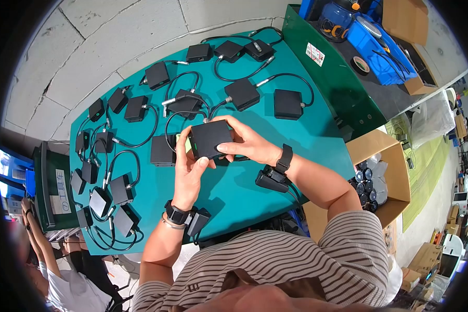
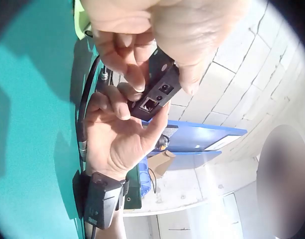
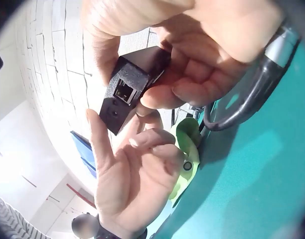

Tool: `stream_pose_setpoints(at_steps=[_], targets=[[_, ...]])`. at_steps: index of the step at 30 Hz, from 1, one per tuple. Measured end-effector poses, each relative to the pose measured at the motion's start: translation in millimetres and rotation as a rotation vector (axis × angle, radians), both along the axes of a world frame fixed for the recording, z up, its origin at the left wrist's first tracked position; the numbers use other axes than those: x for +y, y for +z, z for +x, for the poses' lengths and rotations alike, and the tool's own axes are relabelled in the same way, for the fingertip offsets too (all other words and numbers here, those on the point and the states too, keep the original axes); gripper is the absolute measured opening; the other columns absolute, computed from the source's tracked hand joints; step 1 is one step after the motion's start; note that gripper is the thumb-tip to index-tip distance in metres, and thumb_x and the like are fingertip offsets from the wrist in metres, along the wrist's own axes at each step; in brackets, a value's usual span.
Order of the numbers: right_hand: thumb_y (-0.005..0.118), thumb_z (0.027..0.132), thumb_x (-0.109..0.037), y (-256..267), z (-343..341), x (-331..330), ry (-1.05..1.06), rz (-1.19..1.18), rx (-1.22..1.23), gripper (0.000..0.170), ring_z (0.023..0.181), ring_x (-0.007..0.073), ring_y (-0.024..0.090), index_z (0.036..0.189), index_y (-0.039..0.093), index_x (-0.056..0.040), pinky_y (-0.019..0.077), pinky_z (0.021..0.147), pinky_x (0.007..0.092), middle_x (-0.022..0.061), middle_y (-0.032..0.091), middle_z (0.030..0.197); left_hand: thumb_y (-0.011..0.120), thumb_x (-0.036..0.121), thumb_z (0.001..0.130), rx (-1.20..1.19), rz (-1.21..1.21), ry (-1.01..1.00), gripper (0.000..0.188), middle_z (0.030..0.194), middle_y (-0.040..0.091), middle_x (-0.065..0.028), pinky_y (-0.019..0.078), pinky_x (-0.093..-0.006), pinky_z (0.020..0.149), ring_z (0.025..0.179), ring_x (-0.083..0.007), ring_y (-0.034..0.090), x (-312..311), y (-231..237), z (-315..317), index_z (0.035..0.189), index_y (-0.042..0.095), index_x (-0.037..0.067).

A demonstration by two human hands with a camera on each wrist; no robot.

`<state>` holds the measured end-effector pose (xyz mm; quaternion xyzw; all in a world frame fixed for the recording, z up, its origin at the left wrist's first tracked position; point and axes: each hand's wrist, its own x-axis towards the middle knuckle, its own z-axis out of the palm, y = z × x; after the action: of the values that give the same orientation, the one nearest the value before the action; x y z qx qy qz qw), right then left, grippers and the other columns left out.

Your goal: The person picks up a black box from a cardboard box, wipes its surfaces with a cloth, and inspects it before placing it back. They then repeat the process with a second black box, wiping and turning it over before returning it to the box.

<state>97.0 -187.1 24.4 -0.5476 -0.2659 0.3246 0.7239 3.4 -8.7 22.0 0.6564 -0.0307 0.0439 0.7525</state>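
Both hands hold one black box (image 1: 211, 139) above the middle of the green table. The left hand (image 1: 188, 174) grips its left side, thumb at the near edge; the right hand (image 1: 249, 143) grips the right side, thumb lying on the top face. In the left wrist view the box (image 2: 157, 92) shows a side with a square port and a round socket. The right wrist view shows the box (image 3: 127, 92) tilted, port side visible, with fingers of both hands around it. A light green object (image 3: 186, 154) lies behind the left hand there.
Several black boxes with cables, such as one box (image 1: 288, 104), lie across the green table (image 1: 317, 156). Another box (image 1: 163, 151) lies beside the hands. A green cabinet (image 1: 338, 78) stands at right, above a cardboard box (image 1: 399, 177) of round parts. A person (image 1: 70, 286) is at lower left.
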Motion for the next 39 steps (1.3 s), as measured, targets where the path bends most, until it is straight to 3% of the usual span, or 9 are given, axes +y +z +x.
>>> stream_pose_setpoints(at_steps=[11, 26, 29, 31, 39], targets=[[0.070, 0.086, -0.028, 1, 0, -2, 0.050, -0.025, 0.062, 0.069, 0.069, 0.0092, 0.059, 0.139, 0.033, -0.0037, 0.0494, 0.056, 0.0218, 0.0072, 0.058, 0.097, 0.059, 0.037, 0.092, -0.004, 0.002, -0.027, 0.074, 0.127, 0.049, -0.0108, 0.0499, -0.0286, 0.075, 0.097, -0.0164, 0.056, 1, 0, 0, 0.149, 0.019, 0.011], [0.078, 0.077, -0.012, -5, 2, 0, 0.100, -0.054, 0.024, 0.081, 0.075, 0.0096, 0.056, 0.142, 0.028, -0.0061, 0.0484, 0.059, 0.0241, 0.0068, 0.052, 0.112, 0.059, 0.042, 0.091, 0.020, 0.025, -0.010, 0.076, 0.126, 0.050, -0.0099, 0.0496, -0.0298, 0.076, 0.098, -0.0171, 0.058, 2, 2, -1, 0.149, 0.019, 0.012], [0.078, 0.077, -0.012, -6, 1, 2, 0.088, -0.044, 0.023, 0.080, 0.077, 0.0092, 0.056, 0.141, 0.029, -0.0059, 0.0479, 0.059, 0.0237, 0.0067, 0.052, 0.111, 0.058, 0.039, 0.093, 0.023, 0.019, -0.015, 0.074, 0.126, 0.049, -0.0096, 0.0496, -0.0299, 0.076, 0.098, -0.0167, 0.057, 2, 2, 0, 0.149, 0.019, 0.012], [0.080, 0.077, -0.019, -10, 0, 4, 0.031, -0.034, -0.020, 0.079, 0.067, 0.0075, 0.055, 0.138, 0.032, -0.0036, 0.0446, 0.054, 0.0217, 0.0047, 0.060, 0.096, 0.056, 0.037, 0.094, 0.030, 0.012, -0.014, 0.072, 0.126, 0.049, -0.0096, 0.0495, -0.0299, 0.077, 0.099, -0.0166, 0.057, 2, 0, 1, 0.149, 0.019, 0.012], [0.079, 0.078, -0.027, -10, 1, 4, 0.022, -0.080, -0.047, 0.080, 0.065, 0.0080, 0.056, 0.138, 0.031, -0.0032, 0.0448, 0.052, 0.0214, 0.0057, 0.061, 0.095, 0.053, 0.033, 0.096, 0.062, -0.005, -0.005, 0.067, 0.128, 0.047, -0.0100, 0.0492, -0.0294, 0.077, 0.098, -0.0166, 0.056, 1, 2, 1, 0.150, 0.019, 0.011]])
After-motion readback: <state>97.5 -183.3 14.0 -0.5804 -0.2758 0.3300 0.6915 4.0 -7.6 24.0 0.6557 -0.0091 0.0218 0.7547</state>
